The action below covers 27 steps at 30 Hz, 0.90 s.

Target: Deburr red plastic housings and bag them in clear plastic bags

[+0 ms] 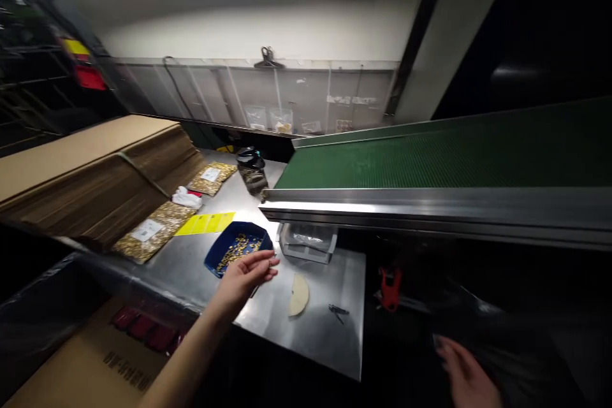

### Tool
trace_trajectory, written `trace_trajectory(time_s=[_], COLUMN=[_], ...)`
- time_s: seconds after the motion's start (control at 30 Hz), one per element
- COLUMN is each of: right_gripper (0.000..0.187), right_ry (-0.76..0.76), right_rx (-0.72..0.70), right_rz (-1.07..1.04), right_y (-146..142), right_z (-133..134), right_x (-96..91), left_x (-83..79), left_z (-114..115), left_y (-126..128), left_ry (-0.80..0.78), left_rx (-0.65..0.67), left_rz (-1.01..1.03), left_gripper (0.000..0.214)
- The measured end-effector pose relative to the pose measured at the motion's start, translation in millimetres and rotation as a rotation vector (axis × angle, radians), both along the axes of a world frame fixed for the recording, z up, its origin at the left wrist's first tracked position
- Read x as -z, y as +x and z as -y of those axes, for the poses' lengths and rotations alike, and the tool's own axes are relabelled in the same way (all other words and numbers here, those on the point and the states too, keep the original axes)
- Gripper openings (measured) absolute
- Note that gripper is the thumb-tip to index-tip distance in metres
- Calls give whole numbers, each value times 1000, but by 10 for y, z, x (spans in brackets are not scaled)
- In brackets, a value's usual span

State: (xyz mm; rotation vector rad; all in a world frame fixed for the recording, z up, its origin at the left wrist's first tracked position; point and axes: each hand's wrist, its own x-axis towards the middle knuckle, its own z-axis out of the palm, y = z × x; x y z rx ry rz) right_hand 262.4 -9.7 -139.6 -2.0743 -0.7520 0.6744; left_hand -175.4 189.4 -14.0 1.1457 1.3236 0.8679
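My left hand [251,273] hovers at the right rim of a blue tray [209,262] with small gold-coloured pieces [239,248] in it. Its thumb and fingers come together in a pinch; whatever is between them is too small to name. Low on the right, my right hand [471,375] is away from the table, partly blurred, with its fingers drawn together. A tiny greyish bit shows at the fingertips, its kind unclear. A pale half-round disc [299,295] and a small dark tool like nail clippers [338,311] lie on the metal table [329,344].
A green conveyor belt [430,156] rises to the right, above a clear bin [308,242]. Stacked cardboard [95,166], labelled bags of gold pieces [167,223] and yellow labels [206,223] are at left. A lined carton [86,357] stands below; an orange-red tool [391,290] hangs right.
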Motion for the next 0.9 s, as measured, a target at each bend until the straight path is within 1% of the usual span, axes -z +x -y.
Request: trace_trajectory(time_s=[0.03,0.07,0.13,0.2,0.23,0.3,0.33,0.4,0.5,0.6,0.73,0.83,0.9], right_gripper=[58,53,35,23,22,24,26,28,28,22,21,19,16], right_ry=[53,116,277,439,491,540,540,517,484,477,457,411,396], right_rx=[-45,-129,-315,-475,-522,-542,-544,-560,-599,-553,-506,-526,-560], right_rz=[-58,-92,-79,-12,34,135,172,207,199,184,217,308,393], right_y=[-206,-428,-851,-1156,-1247,-1321,-1318,-1274,-1197,-1145,-1083,-1042,-1022], right_z=[-54,-122,-279,-419,-469,-525,-535,-537,-527,-516,-487,-454,-430], right_x=[-180,-391,-846,-1246,-1399,-1593,-1639,-1661,-1619,-1575,-1524,-1484,-1462], left_x=[-11,-24,-60,-109,-135,-183,-201,-224,-231,-234,-256,-257,-238], left_z=[156,300,528,665,703,737,743,752,785,832,872,876,874], left_y=[197,397,774,1085,1208,1395,1463,1564,1671,1749,1800,1805,1798], left_ry=[-41,-139,-294,-393,-421,-446,-446,-430,-408,-426,-464,-478,-499], left_rx=[15,-8,-2,21,40,82,107,163,223,243,279,306,326], left_rz=[89,271,515,631,654,676,681,681,642,582,517,484,484], left_gripper=[73,69,61,59,59,61,61,59,59,60,58,56,59])
